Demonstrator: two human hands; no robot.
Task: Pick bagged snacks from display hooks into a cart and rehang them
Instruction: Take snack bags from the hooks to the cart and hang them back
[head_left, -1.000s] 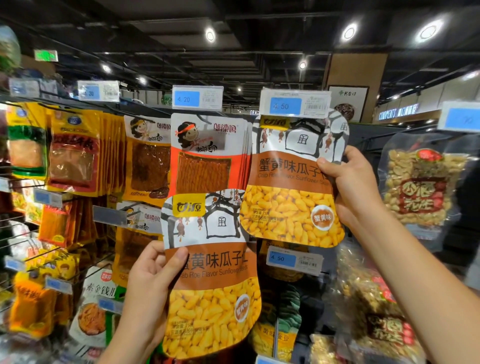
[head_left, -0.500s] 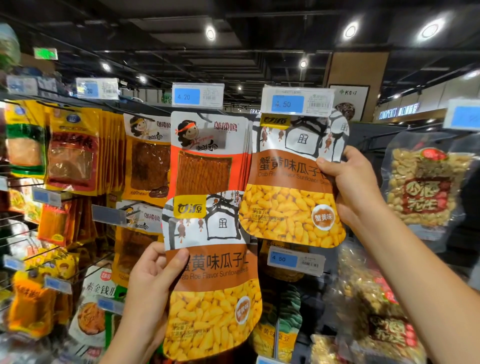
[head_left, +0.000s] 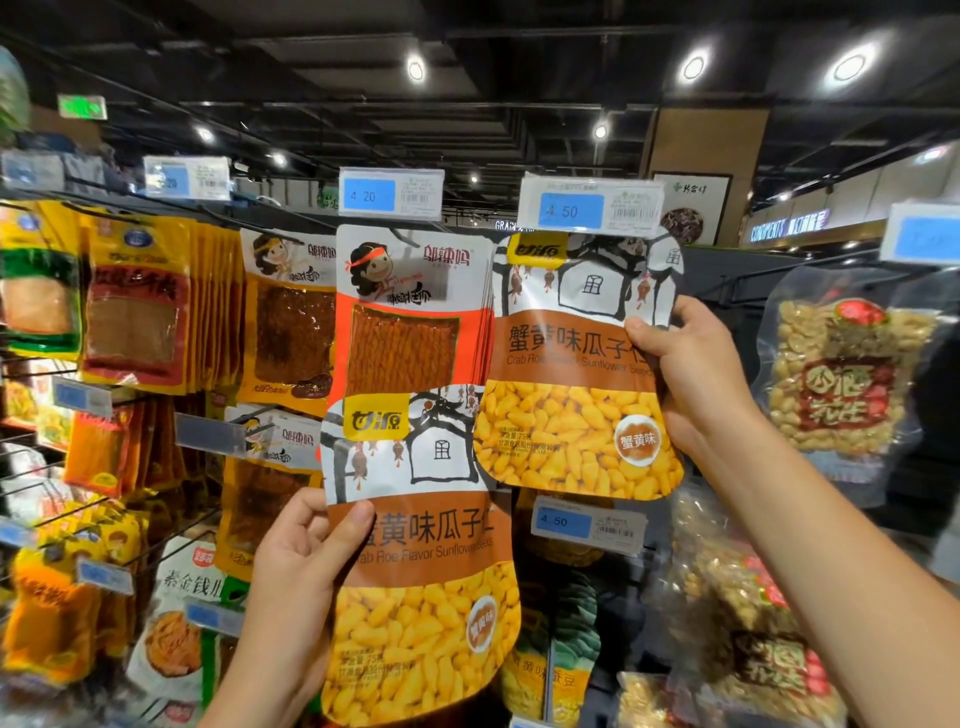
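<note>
Head view, left to right: left hand (head_left: 296, 582) gripping lower sunflower seed bag (head_left: 421, 566), barely shifted from a second ago; right hand (head_left: 691, 374) pinching upper sunflower seed bag (head_left: 576, 374) under 4.50 price tag (head_left: 592, 205), edging hookward; rehanging likely underway.

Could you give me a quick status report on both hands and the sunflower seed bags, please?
Left hand grips lower seed bag. Right hand grips upper seed bag under the 4.50 price tag. Hook hidden behind the tag.
</note>
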